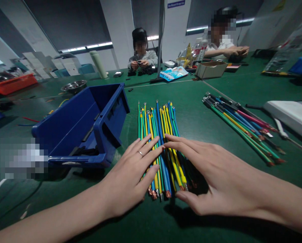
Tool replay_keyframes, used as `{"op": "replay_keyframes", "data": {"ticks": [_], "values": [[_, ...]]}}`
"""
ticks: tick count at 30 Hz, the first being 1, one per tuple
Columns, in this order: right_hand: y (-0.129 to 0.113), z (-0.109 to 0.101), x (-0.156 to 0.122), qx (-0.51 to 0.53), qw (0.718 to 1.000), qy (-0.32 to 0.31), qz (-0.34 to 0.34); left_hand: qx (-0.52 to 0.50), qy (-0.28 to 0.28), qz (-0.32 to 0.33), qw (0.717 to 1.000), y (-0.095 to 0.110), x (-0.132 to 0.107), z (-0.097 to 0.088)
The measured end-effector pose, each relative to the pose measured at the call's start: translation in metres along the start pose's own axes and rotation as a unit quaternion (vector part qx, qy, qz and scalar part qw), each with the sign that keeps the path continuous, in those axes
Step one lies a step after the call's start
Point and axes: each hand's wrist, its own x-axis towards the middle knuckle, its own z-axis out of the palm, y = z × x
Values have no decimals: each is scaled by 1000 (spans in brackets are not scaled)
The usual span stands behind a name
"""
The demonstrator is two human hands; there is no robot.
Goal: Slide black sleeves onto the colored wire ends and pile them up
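Head view: nearest, a left forearm [72, 207] and a right forearm [270, 194] come in from the lower corners and slant inward over a green table [189, 113]. The left hand [134, 165], a ring on one finger, lies palm down with fingers extended and slightly parted across the left part of a row of cables [160, 128]. The right hand [206, 165] arches over the right part, fingers stretched toward the middle, thumb set wide apart near the closest ends. Neither hand is closed around anything; the index fingertips nearly meet, and whether they touch cannot be told. The cables, blue, yellow and green, lie lengthwise under and between the hands, bare copper ends [168, 194] toward the person, metal lugs [157, 101] pointing away. The step in hand looks like steadying or evening the row, whose ends are staggered; the next move seems to call for light, level pressure from both sides, so that none rolls loose. Left of the row stands a blue bin [65, 126] with black pieces inside; well to the right lies a second group of cables [242, 126] beside a white device [290, 113]. Farther off are a metal bowl [74, 86], a small box [211, 70] and two co-workers [151, 58], seated.
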Motion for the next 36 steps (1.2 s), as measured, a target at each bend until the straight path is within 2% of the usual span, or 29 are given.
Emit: {"op": "replay_keyframes", "data": {"ticks": [6,14,30,36], "values": [[-2,-7,4,41,999,24,8,2,-5,-5,1000,0,-1,-1],[0,1,4,42,999,-25,3,0,-3,-1,1000,0,1,-1],[-4,-1,1,4,1000,-28,-4,-5,-8,-3,1000,0,1,-2],[-2,-5,1,1,999,-41,-31,-4,-15,-6,1000,2,0,-3]]}}
